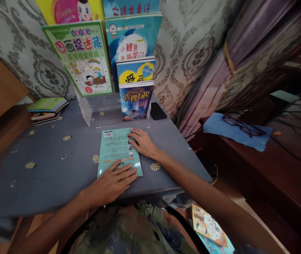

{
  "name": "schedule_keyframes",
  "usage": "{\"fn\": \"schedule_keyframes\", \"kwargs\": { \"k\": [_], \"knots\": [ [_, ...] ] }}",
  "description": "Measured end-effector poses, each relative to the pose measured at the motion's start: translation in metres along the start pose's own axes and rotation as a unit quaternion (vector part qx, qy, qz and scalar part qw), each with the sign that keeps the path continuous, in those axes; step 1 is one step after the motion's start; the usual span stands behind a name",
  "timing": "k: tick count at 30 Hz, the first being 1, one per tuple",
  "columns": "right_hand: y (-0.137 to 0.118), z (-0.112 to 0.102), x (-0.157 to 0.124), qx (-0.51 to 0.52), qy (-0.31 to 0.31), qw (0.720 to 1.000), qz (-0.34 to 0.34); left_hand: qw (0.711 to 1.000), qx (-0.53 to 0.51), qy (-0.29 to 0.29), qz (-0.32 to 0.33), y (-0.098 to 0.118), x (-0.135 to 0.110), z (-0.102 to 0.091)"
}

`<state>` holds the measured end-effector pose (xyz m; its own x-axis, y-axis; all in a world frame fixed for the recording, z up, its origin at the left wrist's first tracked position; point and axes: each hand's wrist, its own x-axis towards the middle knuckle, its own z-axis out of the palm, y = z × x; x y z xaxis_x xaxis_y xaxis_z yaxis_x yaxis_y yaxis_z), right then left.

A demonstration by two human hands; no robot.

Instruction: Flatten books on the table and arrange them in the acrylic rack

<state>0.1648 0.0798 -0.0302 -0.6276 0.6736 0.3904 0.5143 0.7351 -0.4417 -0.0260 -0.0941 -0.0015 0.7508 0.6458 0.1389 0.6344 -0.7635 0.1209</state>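
A thin teal book lies back cover up on the grey tablecloth, barcode at its far left corner. My left hand rests flat on the book's near edge, fingers stretched out and pointing right. My right hand lies flat on the book's right edge, fingers spread and pointing left. Neither hand grips anything.
A clear acrylic stand behind the book holds several upright children's books. A black phone lies to its right. A stack of thin books sits far left. Curtain, dark side table with blue cloth and glasses stand right.
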Motion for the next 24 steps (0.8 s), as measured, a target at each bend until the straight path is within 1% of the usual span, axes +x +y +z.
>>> {"fn": "schedule_keyframes", "kwargs": {
  "k": [4, 9, 12, 14, 16, 19, 22, 24],
  "knots": [
    [-0.008, 0.0, -0.014, 0.007, -0.001, 1.0, -0.021, 1.0, 0.01, 0.022, -0.015, -0.001, -0.026, -0.002],
    [-0.018, -0.003, -0.029, -0.001, -0.012, 0.998, -0.055, 0.998, -0.003, 0.045, -0.035, -0.008, -0.061, -0.011],
    [-0.027, -0.008, -0.04, -0.004, -0.019, 0.997, -0.077, 0.995, -0.029, 0.055, -0.074, -0.017, -0.078, -0.015],
    [-0.034, -0.011, -0.048, -0.002, -0.027, 0.996, -0.089, 0.992, -0.043, 0.063, -0.101, -0.025, -0.085, -0.017],
    [-0.041, -0.015, -0.057, 0.003, -0.039, 0.995, -0.095, 0.989, -0.051, 0.07, -0.12, -0.035, -0.087, -0.017],
    [-0.048, -0.019, -0.07, 0.01, -0.056, 0.993, -0.103, 0.984, -0.057, 0.066, -0.158, -0.053, -0.084, -0.016],
    [-0.051, -0.021, -0.077, 0.009, -0.061, 0.993, -0.105, 0.975, -0.058, 0.054, -0.206, -0.074, -0.073, -0.014],
    [-0.051, -0.021, -0.079, 0.007, -0.063, 0.993, -0.104, 0.972, -0.059, 0.05, -0.223, -0.09, -0.064, -0.013]
  ]
}}
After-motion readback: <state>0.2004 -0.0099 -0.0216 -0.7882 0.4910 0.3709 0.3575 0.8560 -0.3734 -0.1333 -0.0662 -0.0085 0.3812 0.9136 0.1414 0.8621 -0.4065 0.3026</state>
